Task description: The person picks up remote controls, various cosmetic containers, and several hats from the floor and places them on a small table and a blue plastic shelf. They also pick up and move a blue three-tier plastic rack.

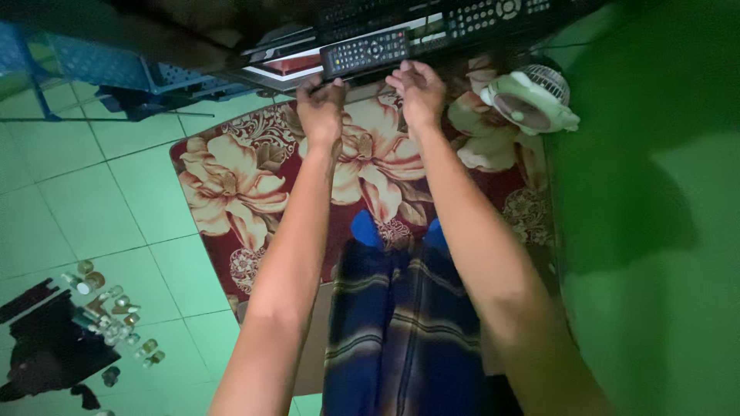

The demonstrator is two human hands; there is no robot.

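The black remote control (pixel 364 52), judged light, rigid and smooth, is pinched at both ends by the left hand (pixel 321 104) and right hand (pixel 418 91).

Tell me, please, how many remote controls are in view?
2: one black remote above the left hand and right hand, and another remote along the top edge, partly cut off. More may be hidden.

Dim, green-tinted view with deep right-side shadow
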